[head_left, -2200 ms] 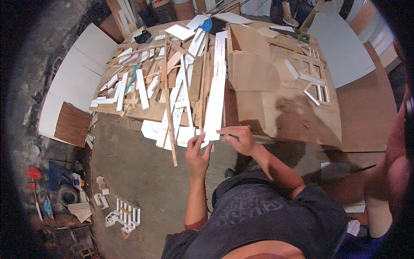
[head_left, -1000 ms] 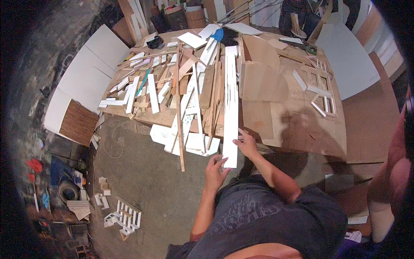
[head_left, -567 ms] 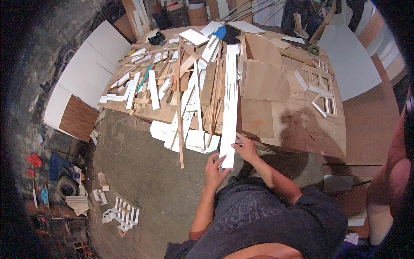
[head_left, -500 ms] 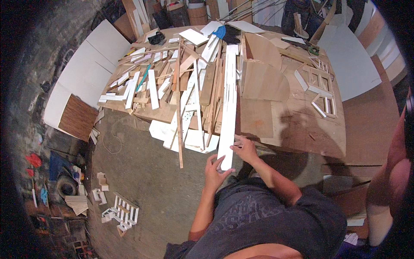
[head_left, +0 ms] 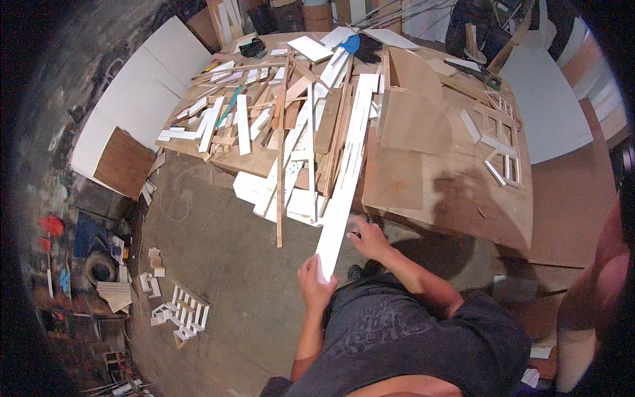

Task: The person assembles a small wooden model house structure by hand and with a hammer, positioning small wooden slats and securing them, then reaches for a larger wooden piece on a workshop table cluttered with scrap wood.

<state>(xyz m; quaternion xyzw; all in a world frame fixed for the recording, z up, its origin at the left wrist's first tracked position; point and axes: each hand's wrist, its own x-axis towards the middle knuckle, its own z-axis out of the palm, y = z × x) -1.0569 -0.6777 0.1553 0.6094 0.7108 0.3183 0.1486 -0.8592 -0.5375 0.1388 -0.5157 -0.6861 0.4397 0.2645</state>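
Observation:
A long white board (head_left: pixel 340 213) slants from the wooden worktable (head_left: pixel 403 198) toward my body, its near end past the table's front edge. My left hand (head_left: pixel 313 283) is closed around that near end. Just right of the board, my right hand (head_left: pixel 368 237) is apart from it, its thumb and fingers spread and nothing seen in them. The board's far part lies by other narrow white strips (head_left: pixel 366 89). To its left, a thin wooden strip (head_left: pixel 280 192) sticks out over the table's front edge.
Piled offcuts (head_left: pixel 245 122) cover the table's left half. Curved plywood panels (head_left: pixel 410 119) and small white-and-wood frames (head_left: pixel 503 169) lie to the right. A small slatted white piece (head_left: pixel 190 311) stands on the floor at left. Another person's arm (head_left: pixel 592 298) shows at the right edge.
The white board's near end has swung left and come closer to me. My left hand has closed more fully on it, while my right hand has come away from its edge.

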